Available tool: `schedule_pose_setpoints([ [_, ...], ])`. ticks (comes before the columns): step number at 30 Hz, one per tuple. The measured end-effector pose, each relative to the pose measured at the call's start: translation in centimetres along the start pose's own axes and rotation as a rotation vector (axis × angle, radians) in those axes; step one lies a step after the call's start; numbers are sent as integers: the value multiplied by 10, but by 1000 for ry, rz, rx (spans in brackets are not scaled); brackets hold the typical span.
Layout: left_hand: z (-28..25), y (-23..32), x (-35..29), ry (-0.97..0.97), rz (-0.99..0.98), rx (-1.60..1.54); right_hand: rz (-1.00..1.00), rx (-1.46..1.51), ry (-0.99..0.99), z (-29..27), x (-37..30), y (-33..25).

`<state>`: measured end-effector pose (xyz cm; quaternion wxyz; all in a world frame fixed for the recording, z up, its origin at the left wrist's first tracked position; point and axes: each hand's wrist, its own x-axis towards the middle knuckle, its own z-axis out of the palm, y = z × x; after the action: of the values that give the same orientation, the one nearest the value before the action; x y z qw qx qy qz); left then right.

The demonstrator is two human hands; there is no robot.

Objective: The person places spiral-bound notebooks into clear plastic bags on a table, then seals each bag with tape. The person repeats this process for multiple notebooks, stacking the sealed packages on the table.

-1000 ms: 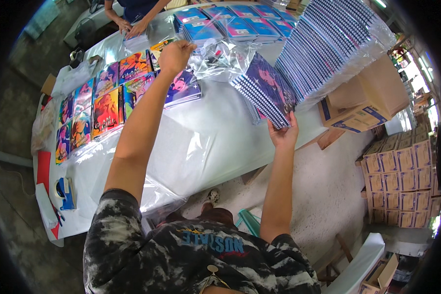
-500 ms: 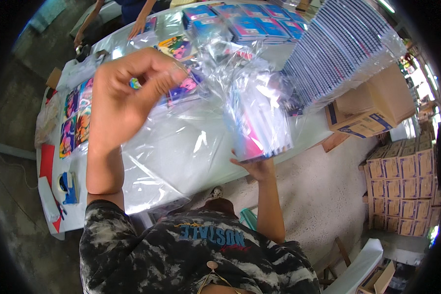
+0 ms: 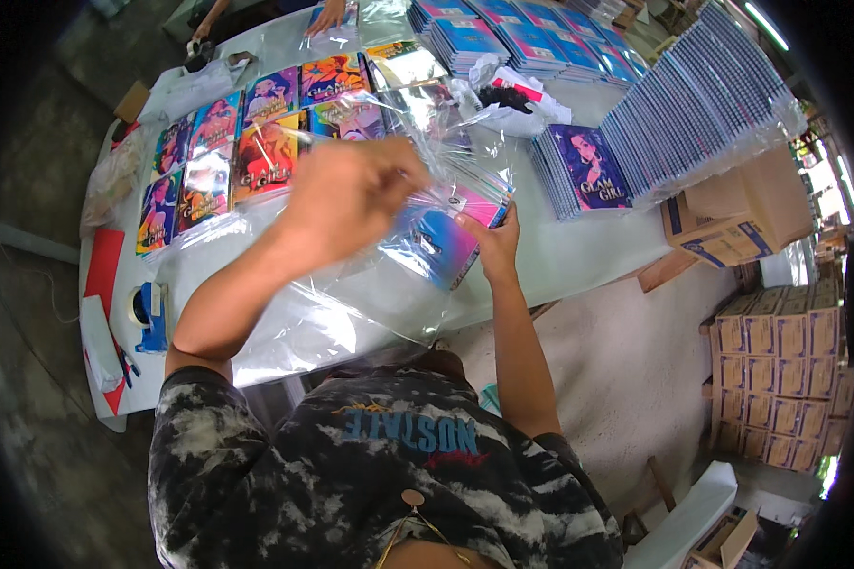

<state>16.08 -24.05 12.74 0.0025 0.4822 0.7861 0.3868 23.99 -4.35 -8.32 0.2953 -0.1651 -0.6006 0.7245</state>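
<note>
My right hand [image 3: 496,242] grips a small stack of notebooks [image 3: 438,248] with blue and pink covers, thumb on top, over the near side of the table. Clear plastic film, seemingly a bag [image 3: 342,318], spreads around the stack and toward my body. Left of the stack, my left hand [image 3: 356,194] is raised and blurred, its fingers curled closed at the film; the pinched edge itself is hard to see. Beyond it, notebooks with colourful illustrated covers [image 3: 268,152] lie in rows on the white table [image 3: 579,251].
Blue notebook piles [image 3: 522,43] stand at the back, near crumpled white paper [image 3: 508,100]. A long notebook row [image 3: 688,104] and an opened carton [image 3: 731,223] occupy the right. A blue tape dispenser [image 3: 152,318] sits left. Another person's hand [image 3: 327,17] reaches over the far edge.
The notebook stack has tilted from upright to flatter, its blue-pink cover now showing. My left hand has moved right and nearer the stack. The film has dropped lower, uncovering the notebooks behind.
</note>
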Motion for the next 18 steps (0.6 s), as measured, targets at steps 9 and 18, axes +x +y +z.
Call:
schedule_pose_setpoints([
  [9,-70,-92,-73,139,-464,-396,-125,-44,-158,47,-36,-2],
  [18,-183,-208,-213,790,-511,133,-111,-53,-85,55,-43,4],
])
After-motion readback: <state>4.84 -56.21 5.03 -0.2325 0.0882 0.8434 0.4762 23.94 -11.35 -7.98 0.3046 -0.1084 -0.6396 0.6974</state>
